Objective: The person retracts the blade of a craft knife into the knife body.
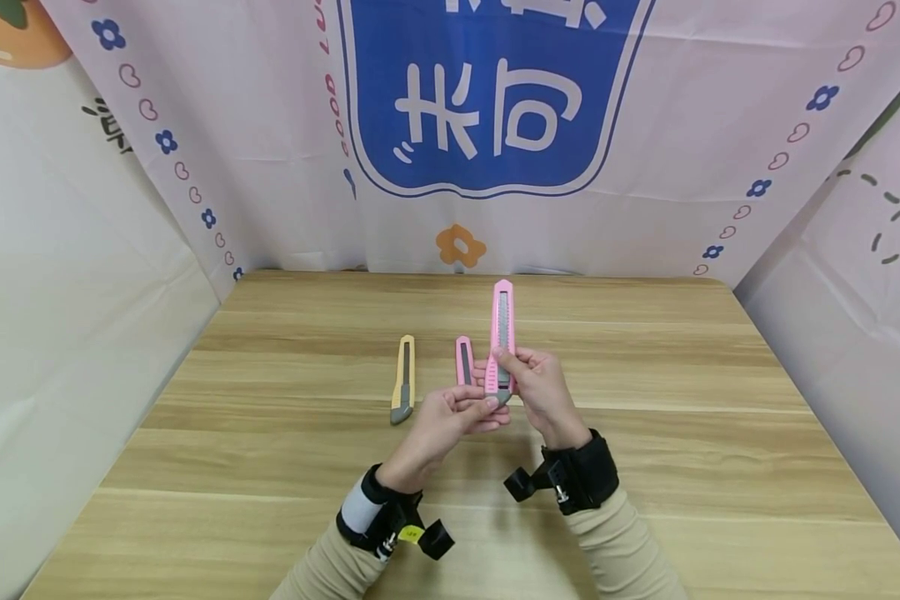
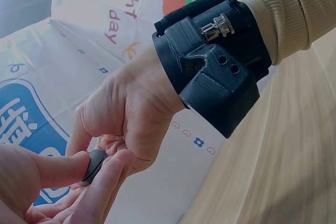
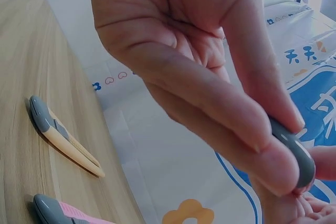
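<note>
A pink box cutter (image 1: 502, 325) with a grey end is held upright above the table between both hands. My right hand (image 1: 543, 392) grips its body, the thumb lying across the front. The left hand (image 1: 450, 425) pinches the grey end at the bottom, which also shows between fingers in the left wrist view as a grey cap (image 2: 95, 165). A second, smaller-looking pink box cutter (image 1: 462, 360) lies behind the left hand, its lower part hidden in the head view. To the left rests a yellow box cutter (image 1: 403, 379) with a grey end.
The wooden table (image 1: 232, 467) carries the two lying cutters. Behind it hangs a printed cloth (image 1: 285, 208) with a blue badge, and pale cloths also close off both sides. Each wrist wears a black camera band (image 1: 581, 471).
</note>
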`<state>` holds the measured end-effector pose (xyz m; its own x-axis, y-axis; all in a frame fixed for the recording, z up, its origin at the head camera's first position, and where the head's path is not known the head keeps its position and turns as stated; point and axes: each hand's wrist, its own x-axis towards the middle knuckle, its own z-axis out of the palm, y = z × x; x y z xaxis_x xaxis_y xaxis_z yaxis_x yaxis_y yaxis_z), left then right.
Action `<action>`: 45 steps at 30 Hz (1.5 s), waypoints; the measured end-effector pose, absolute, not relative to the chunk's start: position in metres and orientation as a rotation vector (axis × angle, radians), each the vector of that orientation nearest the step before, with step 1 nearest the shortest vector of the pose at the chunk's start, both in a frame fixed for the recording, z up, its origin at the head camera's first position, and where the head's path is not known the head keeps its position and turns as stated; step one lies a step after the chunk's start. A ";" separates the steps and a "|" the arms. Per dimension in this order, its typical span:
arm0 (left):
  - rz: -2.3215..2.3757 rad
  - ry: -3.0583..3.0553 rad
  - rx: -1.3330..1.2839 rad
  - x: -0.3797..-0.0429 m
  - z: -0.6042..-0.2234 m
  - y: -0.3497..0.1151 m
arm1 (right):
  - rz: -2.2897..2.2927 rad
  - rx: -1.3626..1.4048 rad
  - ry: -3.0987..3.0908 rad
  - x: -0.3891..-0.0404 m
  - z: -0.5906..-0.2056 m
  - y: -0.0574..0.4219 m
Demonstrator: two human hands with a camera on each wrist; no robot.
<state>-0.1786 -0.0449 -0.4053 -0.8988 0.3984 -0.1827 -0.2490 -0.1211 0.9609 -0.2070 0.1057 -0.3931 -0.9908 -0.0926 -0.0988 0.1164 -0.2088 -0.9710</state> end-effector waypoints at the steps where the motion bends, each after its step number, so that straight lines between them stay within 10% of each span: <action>1: 2.068 1.734 0.165 -0.179 -0.405 -0.045 | -2.343 0.026 1.882 -0.207 -0.393 0.106; 45: 1.889 2.339 0.265 -0.177 -0.405 -0.043 | -2.390 0.088 1.799 -0.207 -0.392 0.103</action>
<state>-0.1768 -0.0435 -0.4046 -0.9770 0.2126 0.0145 0.0589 0.2040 0.9772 -0.2074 0.1029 -0.3919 -0.9872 -0.0834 -0.1356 0.1534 -0.2706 -0.9504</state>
